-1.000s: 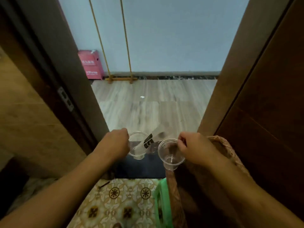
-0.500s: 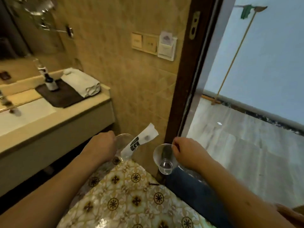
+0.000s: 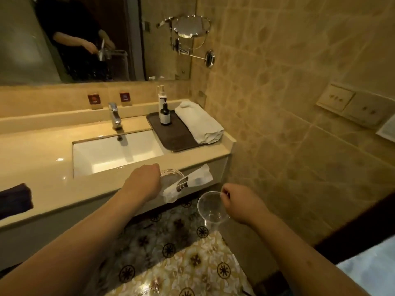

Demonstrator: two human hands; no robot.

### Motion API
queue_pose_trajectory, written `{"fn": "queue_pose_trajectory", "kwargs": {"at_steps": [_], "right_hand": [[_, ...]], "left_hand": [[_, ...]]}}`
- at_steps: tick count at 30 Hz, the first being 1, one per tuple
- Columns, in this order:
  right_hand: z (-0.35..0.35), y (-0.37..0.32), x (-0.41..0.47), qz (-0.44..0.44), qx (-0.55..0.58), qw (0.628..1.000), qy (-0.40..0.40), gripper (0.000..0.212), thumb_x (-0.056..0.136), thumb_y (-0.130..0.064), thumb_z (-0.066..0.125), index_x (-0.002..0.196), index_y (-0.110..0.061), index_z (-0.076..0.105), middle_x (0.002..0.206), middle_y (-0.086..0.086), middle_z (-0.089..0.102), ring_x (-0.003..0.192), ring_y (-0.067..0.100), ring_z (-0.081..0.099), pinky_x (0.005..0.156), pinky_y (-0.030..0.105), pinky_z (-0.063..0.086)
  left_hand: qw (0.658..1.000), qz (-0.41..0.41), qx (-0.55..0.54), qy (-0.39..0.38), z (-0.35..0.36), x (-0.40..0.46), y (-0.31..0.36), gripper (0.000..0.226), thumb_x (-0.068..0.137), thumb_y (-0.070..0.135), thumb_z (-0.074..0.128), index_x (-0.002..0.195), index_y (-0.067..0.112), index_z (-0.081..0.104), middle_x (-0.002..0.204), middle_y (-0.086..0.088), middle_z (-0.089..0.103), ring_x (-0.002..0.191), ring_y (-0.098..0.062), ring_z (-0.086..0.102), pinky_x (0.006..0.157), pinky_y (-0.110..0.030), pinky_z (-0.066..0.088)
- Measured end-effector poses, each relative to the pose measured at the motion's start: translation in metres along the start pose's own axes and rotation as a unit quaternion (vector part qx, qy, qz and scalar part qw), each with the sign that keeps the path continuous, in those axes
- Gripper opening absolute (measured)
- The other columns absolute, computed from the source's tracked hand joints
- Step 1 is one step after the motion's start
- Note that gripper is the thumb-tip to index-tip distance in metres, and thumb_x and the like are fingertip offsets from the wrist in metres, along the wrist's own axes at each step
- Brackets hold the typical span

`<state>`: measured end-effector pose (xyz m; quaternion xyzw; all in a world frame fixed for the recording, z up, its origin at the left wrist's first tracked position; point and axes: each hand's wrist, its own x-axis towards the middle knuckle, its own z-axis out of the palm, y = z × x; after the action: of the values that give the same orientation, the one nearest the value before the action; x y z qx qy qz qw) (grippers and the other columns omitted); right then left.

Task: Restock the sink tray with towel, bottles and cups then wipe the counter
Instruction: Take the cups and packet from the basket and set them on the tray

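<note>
My left hand (image 3: 143, 182) grips a clear plastic cup (image 3: 170, 184) with a white paper sachet (image 3: 192, 182) sticking out of it, just in front of the counter's front edge. My right hand (image 3: 239, 205) pinches the rim of a second clear cup (image 3: 210, 210), lower and to the right, above the floor. On the beige counter (image 3: 42, 167) right of the basin lies a dark tray (image 3: 171, 135). A small dark bottle (image 3: 165, 114) and a taller pale bottle (image 3: 161, 98) stand at its back. A rolled white towel (image 3: 199, 122) lies along its right side.
A white basin (image 3: 115, 152) with a chrome tap (image 3: 114, 117) is set in the counter. A dark cloth (image 3: 15, 199) lies at the counter's left front. A tiled wall with switch plates (image 3: 354, 104) closes the right side. A round mirror on an arm (image 3: 192, 26) hangs above. Patterned floor tiles (image 3: 181, 263) lie below.
The view has swung left from the doorway to face the sink counter. Both hands, each still holding its cup, are now close to the counter's front edge.
</note>
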<state>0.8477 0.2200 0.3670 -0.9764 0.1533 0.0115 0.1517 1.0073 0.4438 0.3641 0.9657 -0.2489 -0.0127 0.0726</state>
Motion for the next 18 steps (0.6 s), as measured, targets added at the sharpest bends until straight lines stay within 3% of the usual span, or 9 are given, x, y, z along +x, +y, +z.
{"fn": "queue_pose_trajectory", "kwargs": {"at_steps": [5, 10, 14, 18], "right_hand": [[0.009, -0.025, 0.074, -0.030, 0.009, 0.999, -0.020, 0.019, 0.100, -0.031, 0.047, 0.082, -0.028, 0.054, 0.077, -0.007, 0.060, 0.068, 0.009, 0.057, 0.056, 0.029, 0.045], [0.019, -0.033, 0.159, -0.048, 0.008, 0.998, -0.035, 0.017, 0.099, -0.031, 0.048, 0.091, -0.022, 0.060, 0.089, 0.000, 0.067, 0.079, 0.020, 0.060, 0.068, 0.036, 0.050], [0.030, -0.026, 0.243, -0.058, 0.020, 0.997, -0.045, 0.015, 0.100, -0.030, 0.048, 0.093, -0.024, 0.059, 0.090, -0.002, 0.065, 0.079, 0.015, 0.058, 0.068, 0.034, 0.048], [0.036, -0.008, 0.334, -0.058, 0.041, 0.997, -0.040, 0.016, 0.099, -0.031, 0.049, 0.086, -0.026, 0.057, 0.082, -0.005, 0.060, 0.073, 0.014, 0.055, 0.062, 0.033, 0.044]], "left_hand": [[0.999, -0.043, 0.001, 0.005, -0.002, 0.054, -0.031, 0.020, 0.089, 0.012, 0.056, 0.109, 0.014, 0.058, 0.102, -0.010, 0.067, 0.079, -0.024, 0.059, 0.062, -0.031, 0.041], [0.996, -0.091, -0.017, 0.000, 0.004, 0.116, -0.047, 0.022, 0.092, 0.011, 0.056, 0.113, 0.012, 0.060, 0.106, -0.010, 0.066, 0.083, -0.023, 0.060, 0.064, -0.030, 0.043], [0.992, -0.123, -0.029, 0.004, 0.014, 0.186, -0.054, 0.024, 0.094, 0.014, 0.060, 0.118, 0.011, 0.060, 0.108, -0.009, 0.066, 0.074, -0.015, 0.051, 0.066, -0.026, 0.041], [0.989, -0.142, -0.020, -0.028, 0.022, 0.273, -0.053, 0.028, 0.095, 0.013, 0.058, 0.124, 0.009, 0.057, 0.117, -0.012, 0.065, 0.093, -0.022, 0.061, 0.074, -0.027, 0.045]]}}
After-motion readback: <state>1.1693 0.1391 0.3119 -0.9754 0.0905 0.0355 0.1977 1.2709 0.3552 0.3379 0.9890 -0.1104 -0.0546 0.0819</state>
